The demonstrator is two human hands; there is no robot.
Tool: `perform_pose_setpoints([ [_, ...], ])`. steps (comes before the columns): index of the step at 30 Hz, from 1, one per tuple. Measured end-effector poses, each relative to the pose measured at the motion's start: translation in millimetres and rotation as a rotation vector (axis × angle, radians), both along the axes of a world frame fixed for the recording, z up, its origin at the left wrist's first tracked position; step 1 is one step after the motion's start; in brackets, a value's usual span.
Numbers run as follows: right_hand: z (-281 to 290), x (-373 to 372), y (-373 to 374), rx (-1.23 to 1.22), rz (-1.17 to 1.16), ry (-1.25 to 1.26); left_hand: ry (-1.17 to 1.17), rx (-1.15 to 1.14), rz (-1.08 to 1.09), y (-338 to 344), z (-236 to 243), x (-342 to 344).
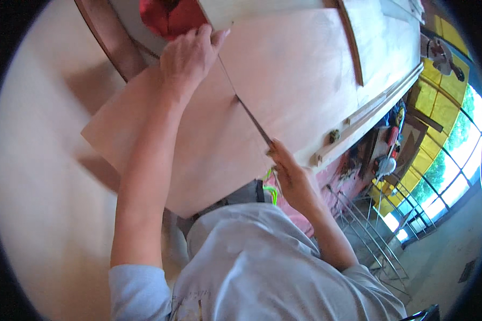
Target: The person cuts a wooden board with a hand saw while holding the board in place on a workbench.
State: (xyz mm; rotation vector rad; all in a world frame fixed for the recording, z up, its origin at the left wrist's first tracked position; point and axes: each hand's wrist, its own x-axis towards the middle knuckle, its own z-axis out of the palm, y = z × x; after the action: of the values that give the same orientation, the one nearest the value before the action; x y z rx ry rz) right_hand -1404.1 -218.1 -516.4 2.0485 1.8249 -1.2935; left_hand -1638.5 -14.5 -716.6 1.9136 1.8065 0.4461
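Note:
A large thin, pale plywood sheet (300, 69) lies tilted in front of me, with a narrow line or slit running across it. My left hand (190, 61) is closed on the sheet near its far edge, fingers curled beside that line's upper end, close to a red object (168, 13). In my right hand (286, 166), at the sheet's near edge, is the handle of a long, narrow, tapered saw-like blade (254, 120), its tip on the line near the middle of the sheet.
Wood strips (349, 45) lie on the panels, with more battens (375, 109) and a small tape-measure-like object (334, 136) along the right edge. Beyond are tools (385, 166), metal racks (359, 230), yellow panels and a bright window (444, 166). A wide pale surface (43, 176) fills the left.

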Motion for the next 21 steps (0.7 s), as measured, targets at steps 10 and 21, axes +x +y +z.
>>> perform_pose_setpoints([
  [10, -26, -8, 27, -0.003, -0.007, 0.030, 0.033, 0.153, 0.030, -7, -8, 1],
  [21, -50, -11, 34, 0.014, 0.022, -0.036, 0.035, 0.154, 0.007, -1, -13, 2],
])
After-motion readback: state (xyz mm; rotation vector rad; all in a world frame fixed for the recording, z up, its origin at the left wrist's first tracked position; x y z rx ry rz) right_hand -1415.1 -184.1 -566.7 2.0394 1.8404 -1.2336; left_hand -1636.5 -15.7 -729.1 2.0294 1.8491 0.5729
